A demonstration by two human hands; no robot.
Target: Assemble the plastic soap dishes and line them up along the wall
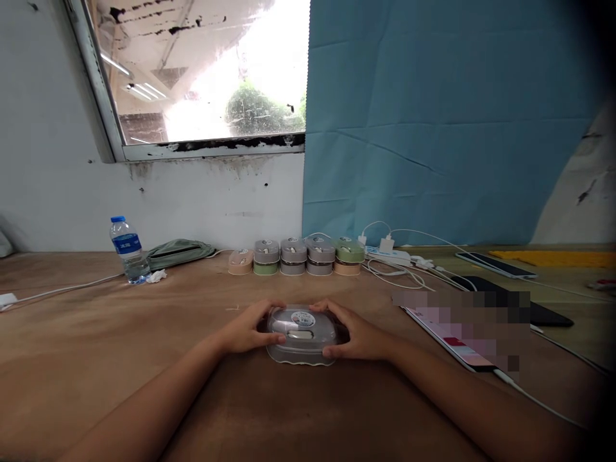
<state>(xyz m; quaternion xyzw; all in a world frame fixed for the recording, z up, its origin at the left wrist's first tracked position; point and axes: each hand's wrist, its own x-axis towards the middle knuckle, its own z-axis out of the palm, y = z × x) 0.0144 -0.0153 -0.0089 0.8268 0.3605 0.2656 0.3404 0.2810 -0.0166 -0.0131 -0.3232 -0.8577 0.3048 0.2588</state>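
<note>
A grey oval lidded box (pixel 301 350), like a small lunch box or soap box, rests on the brown tabletop right in front of me. Its top carries a round white sticker, and a pale oblong piece sits below that. My left hand (pixel 253 328) grips its left end, thumb along the near side and fingers behind. Around the right end my right hand (pixel 353 333) is closed in the same way. The far fingertips of both hands are partly hidden. Farther back, similar boxes in grey (pixel 293 256), green (pixel 266 266) and peach (pixel 240 262) stand in a row, most stacked in twos.
A water bottle (pixel 129 250) stands at the back left beside a green pouch (pixel 180 253) and crumpled tissue (pixel 156 276). Toward the right lie a power strip (pixel 389 256) with white cables, a lit phone (pixel 445 340), a black flat object (pixel 548 316) and another phone (pixel 495 264).
</note>
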